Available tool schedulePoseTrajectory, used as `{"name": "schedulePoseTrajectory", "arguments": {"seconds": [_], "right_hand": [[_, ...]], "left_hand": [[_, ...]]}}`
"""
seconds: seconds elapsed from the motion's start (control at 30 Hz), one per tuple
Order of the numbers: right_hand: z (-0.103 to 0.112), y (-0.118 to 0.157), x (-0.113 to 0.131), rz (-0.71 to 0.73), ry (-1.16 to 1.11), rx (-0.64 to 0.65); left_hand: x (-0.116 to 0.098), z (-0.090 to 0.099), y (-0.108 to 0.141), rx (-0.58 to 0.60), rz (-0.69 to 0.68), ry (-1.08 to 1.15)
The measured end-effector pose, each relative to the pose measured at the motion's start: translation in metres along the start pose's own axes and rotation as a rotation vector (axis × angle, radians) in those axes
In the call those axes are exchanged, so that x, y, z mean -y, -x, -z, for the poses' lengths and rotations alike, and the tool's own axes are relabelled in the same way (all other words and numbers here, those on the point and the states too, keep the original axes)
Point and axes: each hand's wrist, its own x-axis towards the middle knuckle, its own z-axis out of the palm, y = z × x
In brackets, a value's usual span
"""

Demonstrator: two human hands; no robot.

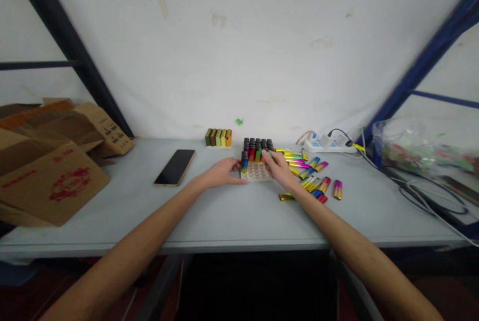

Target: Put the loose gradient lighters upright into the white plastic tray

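Observation:
A white tray [256,172] with rows of round holes lies in front of me. Its back rows hold several upright, black-topped lighters [258,142] in shiny colours. One blue lighter [244,162] stands at the tray's left side. Beside it is my left hand [222,172], thumb and fingers apart, its thumb at the tray's front left corner. Over the tray's right side, my right hand [279,167] has its fingers closed on what looks like a lighter, mostly hidden; a bit of green shows at the fingertips.
Loose shiny lighters [338,189] lie scattered right of the tray. A second block of lighters [218,137] stands by the wall. A phone [175,167] and cardboard boxes [62,181] are on the left. At the back right are a power strip [329,144], cables and a plastic bag [407,146].

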Motion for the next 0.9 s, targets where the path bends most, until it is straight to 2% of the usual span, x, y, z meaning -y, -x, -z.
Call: {"name": "schedulePoseTrajectory", "arguments": {"seconds": [0.1, 0.2, 0.9], "right_hand": [[-0.0042, 0.0024, 0.0023, 0.082, 0.209, -0.052], [-0.007, 0.0037, 0.0055, 0.117, 0.315, -0.106], [-0.0083, 0.0042, 0.0023, 0.105, 0.326, -0.023]], "left_hand": [[-0.0006, 0.0005, -0.0001, 0.01, 0.004, 0.002], [-0.0015, 0.0011, 0.0001, 0.016, 0.011, -0.006], [-0.002, 0.0014, 0.0005, 0.007, 0.018, 0.005]]}}
